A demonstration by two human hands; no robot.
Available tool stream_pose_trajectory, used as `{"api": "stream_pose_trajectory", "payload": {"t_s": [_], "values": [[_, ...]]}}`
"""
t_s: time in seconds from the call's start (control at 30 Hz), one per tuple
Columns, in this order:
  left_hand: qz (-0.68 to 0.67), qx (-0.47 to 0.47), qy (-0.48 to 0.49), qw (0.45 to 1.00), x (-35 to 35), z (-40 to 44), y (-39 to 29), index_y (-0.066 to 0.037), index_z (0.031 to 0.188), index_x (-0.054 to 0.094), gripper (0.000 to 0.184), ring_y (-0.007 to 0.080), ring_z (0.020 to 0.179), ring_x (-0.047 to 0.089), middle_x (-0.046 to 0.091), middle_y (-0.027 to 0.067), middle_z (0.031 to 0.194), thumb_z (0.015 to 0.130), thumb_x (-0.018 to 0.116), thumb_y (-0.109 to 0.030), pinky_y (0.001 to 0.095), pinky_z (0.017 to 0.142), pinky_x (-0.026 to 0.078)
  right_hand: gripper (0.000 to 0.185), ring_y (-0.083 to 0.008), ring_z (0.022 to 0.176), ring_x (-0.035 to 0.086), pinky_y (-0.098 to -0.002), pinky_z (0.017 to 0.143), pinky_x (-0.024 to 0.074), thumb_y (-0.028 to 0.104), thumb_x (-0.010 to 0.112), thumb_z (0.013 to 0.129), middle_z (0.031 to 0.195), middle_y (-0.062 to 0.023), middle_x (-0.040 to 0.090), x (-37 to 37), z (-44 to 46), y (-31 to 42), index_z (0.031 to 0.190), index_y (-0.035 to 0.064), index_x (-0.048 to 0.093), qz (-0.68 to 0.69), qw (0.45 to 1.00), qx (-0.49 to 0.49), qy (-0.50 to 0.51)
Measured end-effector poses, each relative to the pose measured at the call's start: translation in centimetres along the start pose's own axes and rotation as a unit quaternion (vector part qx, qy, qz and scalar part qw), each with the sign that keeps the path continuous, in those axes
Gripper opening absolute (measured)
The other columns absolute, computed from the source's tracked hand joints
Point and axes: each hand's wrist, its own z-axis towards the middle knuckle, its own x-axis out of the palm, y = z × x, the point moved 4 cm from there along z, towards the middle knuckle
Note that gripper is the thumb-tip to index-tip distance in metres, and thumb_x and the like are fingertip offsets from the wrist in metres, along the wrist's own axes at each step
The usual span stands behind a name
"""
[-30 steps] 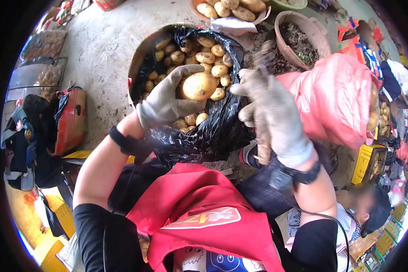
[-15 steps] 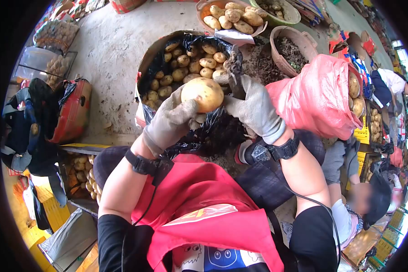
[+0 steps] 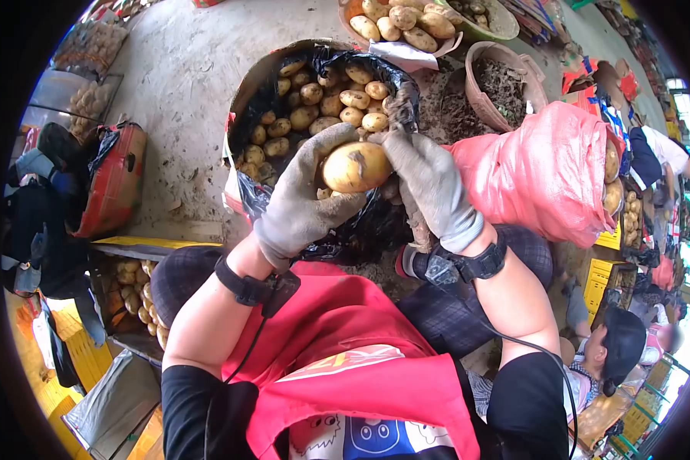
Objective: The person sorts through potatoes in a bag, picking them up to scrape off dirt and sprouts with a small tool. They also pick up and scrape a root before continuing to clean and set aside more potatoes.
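A large yellow potato (image 3: pixel 351 170) with a brown patch rests in the curled fingers of my left hand (image 3: pixel 303 201), which wears a grey glove. My right hand (image 3: pixel 431 180), gloved too, is closed around a soil-stained strip of cloth (image 3: pixel 400 111) and meets the potato's right side. The cloth's lower end hangs below the palm. Just beyond both hands stands a round container (image 3: pixel 241 96) lined with black plastic, with many potatoes (image 3: pixel 303 117) inside. My hands hide its near part.
To the right lies a pink sack (image 3: pixel 533 172) with potatoes at its mouth. Behind it sits a tub of soil (image 3: pixel 475 88). A basin of potatoes (image 3: pixel 445 47) is at the back. A crate (image 3: pixel 119 326) of potatoes stands left of my knee, a red case-like container (image 3: pixel 119 180) farther left. Other people are at right.
The potato has turned, so its brown patch now shows. My left hand is wrapped lower around it, and my right hand has come in against its side. The view has shifted slightly.
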Motion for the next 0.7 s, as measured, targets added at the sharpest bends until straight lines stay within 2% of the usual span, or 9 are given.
{"api": "stream_pose_trajectory", "payload": {"t_s": [0.07, 0.27, 0.33, 0.43, 0.5, 0.6, 0.63, 0.67, 0.7], "values": [[0.085, 0.039, -0.002, 0.996, 0.7, 0.0, -0.5, -0.001, 0.149, 0.049, 0.074, 0.0166, 0.128, 0.058, 0.061, 0.0099, 0.139, 0.083, 0.083, 0.000, 0.0338, 0.111, 0.049, 0.040, -0.0113, 0.091, 0.068, -0.0287, 0.079, 0.0566, 0.037, 0.072, 0.103, 0.098, -0.0032, 0.073, 0.1, 0.5, -1.4, 0.119, 0.0002, 0.072, 0.095, 0.995, 0.004, -0.034], [0.355, 0.191, -0.039, 0.914, 0.6, -0.4, -0.8, -0.004, 0.144, 0.056, 0.068, 0.0319, 0.124, 0.064, 0.064, 0.0157, 0.136, 0.081, 0.082, -0.002, 0.0407, 0.109, 0.050, 0.032, -0.0107, 0.087, 0.066, -0.0287, 0.077, 0.0557, 0.032, 0.075, 0.101, 0.100, -0.0030, 0.075, 0.8, -0.4, -1.0, 0.115, 0.0024, 0.072, -0.123, 0.965, -0.230, -0.042], [0.378, 0.207, -0.030, 0.902, 1.0, -0.5, -1.2, -0.005, 0.144, 0.057, 0.067, 0.0346, 0.123, 0.064, 0.063, 0.0163, 0.137, 0.081, 0.082, -0.003, 0.0419, 0.109, 0.051, 0.027, -0.0069, 0.072, 0.061, -0.0258, 0.064, 0.0520, 0.026, 0.071, 0.103, 0.093, 0.0008, 0.072, -0.1, 0.0, -1.5, 0.117, 0.0031, 0.071, -0.022, 0.995, -0.053, -0.081], [0.280, 0.173, -0.026, 0.944, 1.1, -0.4, -0.9, -0.004, 0.141, 0.059, 0.065, 0.0331, 0.124, 0.064, 0.063, 0.0176, 0.137, 0.081, 0.084, -0.005, 0.0399, 0.108, 0.051, 0.023, -0.0073, 0.079, 0.063, -0.0235, 0.069, 0.0533, 0.022, 0.067, 0.106, 0.095, 0.0023, 0.072, -1.2, 0.5, -1.0, 0.120, 0.0045, 0.072, -0.042, 0.984, -0.149, -0.093], [-0.033, 0.014, -0.016, 0.999, 1.4, -0.5, -0.1, -0.006, 0.144, 0.055, 0.068, 0.0307, 0.124, 0.064, 0.062, 0.0174, 0.138, 0.083, 0.085, -0.006, 0.0379, 0.107, 0.052, 0.023, -0.0084, 0.081, 0.065, -0.0240, 0.071, 0.0535, 0.022, 0.066, 0.107, 0.095, 0.0010, 0.073, -1.2, 0.8, -1.2, 0.120, 0.0046, 0.072, -0.054, 0.982, -0.159, -0.082], [-0.295, -0.124, -0.076, 0.944, 1.1, -0.7, 0.6, -0.008, 0.148, 0.049, 0.072, 0.0266, 0.123, 0.064, 0.061, 0.0139, 0.137, 0.085, 0.084, -0.004, 0.0372, 0.107, 0.053, 0.021, -0.0227, 0.083, 0.076, -0.0346, 0.071, 0.0582, 0.023, 0.065, 0.107, 0.095, -0.0119, 0.079, -1.4, -0.3, 0.3, 0.107, 0.0027, 0.071, -0.239, 0.919, -0.293, -0.113], [0.031, -0.003, -0.073, 0.997, 0.8, 0.2, 0.0, -0.007, 0.146, 0.048, 0.071, 0.0277, 0.121, 0.065, 0.061, 0.0147, 0.137, 0.086, 0.086, -0.006, 0.0385, 0.104, 0.056, 0.026, -0.0228, 0.077, 0.073, -0.0353, 0.068, 0.0560, 0.027, 0.060, 0.109, 0.086, -0.0113, 0.074, -1.4, -0.3, 0.0, 0.109, 0.0034, 0.071, -0.228, 0.942, -0.230, -0.092], [0.031, -0.003, -0.073, 0.997, 0.6, 0.1, 0.0, -0.007, 0.146, 0.048, 0.071, 0.0277, 0.121, 0.065, 0.061, 0.0147, 0.137, 0.086, 0.086, -0.006, 0.0385, 0.104, 0.056, 0.032, -0.0229, 0.072, 0.071, -0.0361, 0.064, 0.0539, 0.032, 0.056, 0.111, 0.078, -0.0107, 0.069, -1.4, -0.1, -0.5, 0.111, 0.0040, 0.071, -0.217, 0.959, -0.166, -0.070], [-0.222, -0.088, -0.100, 0.966, 0.4, -0.2, 0.8, -0.005, 0.141, 0.052, 0.068, 0.0302, 0.118, 0.066, 0.063, 0.0167, 0.133, 0.084, 0.089, -0.007, 0.0388, 0.101, 0.057, 0.034, -0.0356, 0.065, 0.069, -0.0431, 0.061, 0.0529, 0.034, 0.054, 0.111, 0.072, -0.0139, 0.066, -1.1, -0.2, -0.5, 0.101, 0.0046, 0.068, -0.323, 0.921, -0.203, -0.079]]}}
